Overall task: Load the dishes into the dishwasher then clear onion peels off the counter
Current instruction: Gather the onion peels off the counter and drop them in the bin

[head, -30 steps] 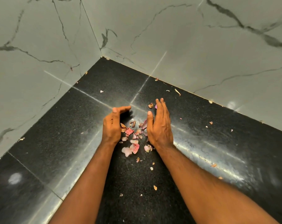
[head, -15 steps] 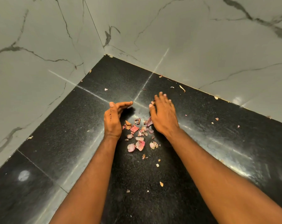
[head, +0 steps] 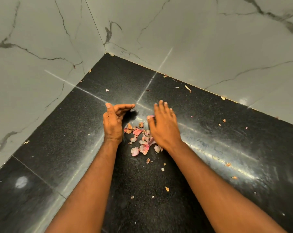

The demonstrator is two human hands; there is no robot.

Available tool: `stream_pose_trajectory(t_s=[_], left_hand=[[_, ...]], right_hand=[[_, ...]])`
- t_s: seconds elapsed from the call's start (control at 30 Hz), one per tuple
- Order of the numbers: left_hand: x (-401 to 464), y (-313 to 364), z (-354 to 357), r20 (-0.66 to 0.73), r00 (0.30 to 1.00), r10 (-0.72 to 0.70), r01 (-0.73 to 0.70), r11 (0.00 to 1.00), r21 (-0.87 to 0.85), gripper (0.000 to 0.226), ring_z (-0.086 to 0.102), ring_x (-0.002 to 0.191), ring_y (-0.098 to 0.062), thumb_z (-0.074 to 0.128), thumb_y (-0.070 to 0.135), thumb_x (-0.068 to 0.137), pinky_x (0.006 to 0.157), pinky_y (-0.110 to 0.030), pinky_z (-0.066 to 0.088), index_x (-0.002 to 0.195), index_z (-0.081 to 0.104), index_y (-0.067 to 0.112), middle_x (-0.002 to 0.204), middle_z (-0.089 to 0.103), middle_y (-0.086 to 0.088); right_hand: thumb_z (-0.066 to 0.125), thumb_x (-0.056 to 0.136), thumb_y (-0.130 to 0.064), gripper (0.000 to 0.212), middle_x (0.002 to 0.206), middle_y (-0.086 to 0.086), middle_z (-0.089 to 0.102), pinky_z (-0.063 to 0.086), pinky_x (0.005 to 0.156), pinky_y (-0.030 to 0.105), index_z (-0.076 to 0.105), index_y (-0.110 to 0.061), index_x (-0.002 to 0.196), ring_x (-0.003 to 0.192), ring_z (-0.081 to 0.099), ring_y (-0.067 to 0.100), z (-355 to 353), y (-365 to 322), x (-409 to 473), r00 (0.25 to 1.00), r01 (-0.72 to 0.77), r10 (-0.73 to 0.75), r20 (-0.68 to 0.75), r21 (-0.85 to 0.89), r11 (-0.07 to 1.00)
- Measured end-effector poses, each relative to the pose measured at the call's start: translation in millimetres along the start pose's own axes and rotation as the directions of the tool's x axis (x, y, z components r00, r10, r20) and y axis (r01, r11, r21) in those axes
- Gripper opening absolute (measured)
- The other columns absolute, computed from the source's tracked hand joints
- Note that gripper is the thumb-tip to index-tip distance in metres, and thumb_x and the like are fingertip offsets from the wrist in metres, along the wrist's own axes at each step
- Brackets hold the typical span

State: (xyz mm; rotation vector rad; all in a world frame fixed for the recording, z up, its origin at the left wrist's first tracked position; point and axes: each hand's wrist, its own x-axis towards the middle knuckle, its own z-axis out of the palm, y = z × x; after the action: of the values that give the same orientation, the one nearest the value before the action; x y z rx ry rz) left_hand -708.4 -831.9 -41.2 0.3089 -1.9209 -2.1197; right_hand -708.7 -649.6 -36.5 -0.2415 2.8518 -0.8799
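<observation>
A small heap of pink and tan onion peels [head: 139,140] lies on the black granite counter [head: 66,135] between my two hands. My left hand [head: 113,123] stands on its edge just left of the heap, fingers straight and cupped toward it. My right hand [head: 164,126] lies palm down over the heap's right side, fingers spread and slightly blurred; a pink peel shows at its thumb. Neither hand grips anything that I can see. No dishes or dishwasher are in view.
Marble walls [head: 209,39] meet in a corner [head: 107,53] behind the counter. Loose peel scraps are scattered along the back wall [head: 187,89], to the right [head: 223,120] and toward me [head: 167,188]. A counter seam [head: 39,177] runs at lower left.
My right hand has turned from standing on edge to palm down and slid right. The peels between the hands have spread out a little. My left hand has kept its place.
</observation>
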Motion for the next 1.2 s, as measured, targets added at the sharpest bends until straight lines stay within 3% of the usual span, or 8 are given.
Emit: stream_pose_trajectory(t_s=[0.13,0.23,0.4,0.57,0.83,1.0,1.1,1.2], left_hand=[[3.3,0.5,-2.2,-0.024,0.999,-0.047,0.044,0.995,-0.093,0.082,0.069,0.112,-0.044,0.017,0.055,0.106,0.108,-0.053,0.05,0.102,0.07,-0.007,0.109,0.073,-0.031],[7.6,0.0,-4.0,-0.043,0.996,-0.079,0.072,0.987,-0.142,0.087,0.068,0.113,-0.047,0.018,0.06,0.104,0.109,-0.054,0.049,0.105,0.068,-0.011,0.111,0.07,-0.036],[12.2,0.6,-4.8,-0.093,0.987,-0.132,0.11,0.972,-0.209,0.086,0.067,0.114,-0.047,0.019,0.064,0.102,0.109,-0.054,0.05,0.102,0.069,-0.007,0.113,0.068,-0.037],[13.3,-2.9,-4.3,-0.122,0.985,-0.123,0.098,0.975,-0.197,0.086,0.068,0.111,-0.047,0.017,0.06,0.106,0.108,-0.057,0.05,0.1,0.069,-0.008,0.11,0.068,-0.039],[13.4,-7.6,-5.5,-0.115,0.989,-0.091,0.071,0.983,-0.169,0.084,0.07,0.108,-0.046,0.016,0.058,0.107,0.106,-0.055,0.052,0.097,0.07,-0.006,0.106,0.07,-0.037],[12.4,-7.0,-4.2,-0.112,0.991,-0.077,0.059,0.986,-0.155,0.083,0.07,0.106,-0.046,0.017,0.057,0.106,0.104,-0.054,0.053,0.094,0.07,-0.006,0.102,0.071,-0.036],[12.0,-6.5,-3.2,-0.113,0.991,-0.072,0.056,0.988,-0.143,0.083,0.07,0.106,-0.047,0.016,0.056,0.107,0.104,-0.055,0.053,0.094,0.07,-0.006,0.101,0.071,-0.035],[12.3,-7.0,-3.4,-0.114,0.991,-0.076,0.059,0.988,-0.145,0.082,0.07,0.105,-0.047,0.017,0.056,0.107,0.104,-0.056,0.053,0.094,0.071,-0.005,0.1,0.072,-0.034]], right_hand=[[0.03,0.112,-0.044,0.057,0.172,0.003,0.018,0.012,0.131,0.042,0.027,-0.02,0.164,0.159,0.013,0.015,17.1,-19.6,-24.7,0.947,0.258,-0.274,0.168,0.108,0.96],[0.054,0.105,-0.038,0.05,0.157,0.005,0.049,0.035,0.121,0.04,0.054,-0.017,0.15,0.145,0.042,0.017,20.5,-28.7,-28.7,0.959,0.281,-0.28,-0.05,0.312,0.907],[0.059,0.089,-0.062,0.08,0.16,0.01,0.041,0.026,0.125,0.048,0.043,-0.019,0.155,0.149,0.033,0.029,32.9,-44.6,-14.4,0.89,0.446,-0.438,0.127,-0.045,0.894],[0.066,0.092,-0.035,0.029,0.112,0.007,0.06,0.047,0.089,0.042,0.063,-0.011,0.108,0.104,0.053,0.026,33.6,-35.4,-30.6,0.817,0.575,-0.577,-0.004,-0.065,0.815],[0.064,0.096,-0.016,0.004,0.097,-0.002,0.061,0.049,0.082,0.039,0.067,-0.014,0.096,0.093,0.055,0.018,11.1,2.5,-65.1,0.911,0.405,-0.375,-0.169,0.206,0.891],[0.048,0.103,-0.032,0.046,0.155,0.001,0.051,0.028,0.125,0.035,0.058,-0.017,0.145,0.148,0.038,0.015,-9.9,17.0,-49.5,0.988,0.113,-0.082,-0.128,0.254,0.961],[0.027,0.105,-0.057,0.067,0.172,-0.001,0.017,0.005,0.13,0.038,0.03,-0.023,0.163,0.159,0.01,0.013,-0.8,8.7,-49.8,0.976,0.198,-0.201,0.084,0.047,0.979],[0.035,0.101,-0.07,0.072,0.17,-0.001,0.026,0.012,0.129,0.038,0.038,-0.027,0.159,0.157,0.02,0.015,10.9,-7.2,-63.4,0.918,0.357,-0.362,0.162,0.057,0.932]])
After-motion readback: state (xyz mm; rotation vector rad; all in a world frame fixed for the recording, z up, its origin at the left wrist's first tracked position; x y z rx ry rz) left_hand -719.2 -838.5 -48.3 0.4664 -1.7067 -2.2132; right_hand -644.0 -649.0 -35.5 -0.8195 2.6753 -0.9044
